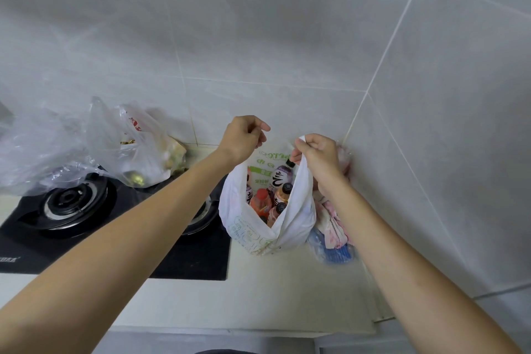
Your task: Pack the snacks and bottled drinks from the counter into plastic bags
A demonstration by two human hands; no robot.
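From the head view I see my left hand (244,135) and right hand (316,152) each pinching a handle of the white bag (258,227), on the surface (287,282) right of the stove (71,210). Bottles (275,195) inside are half hidden; their labels are unreadable.

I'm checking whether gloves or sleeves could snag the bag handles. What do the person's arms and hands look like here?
Both arms are bare as far up as the head view shows: no sleeves in sight. The left hand and the right hand wear no gloves, and no rings, watch or wristbands are visible on the sides shown. No markings stand out on either forearm.
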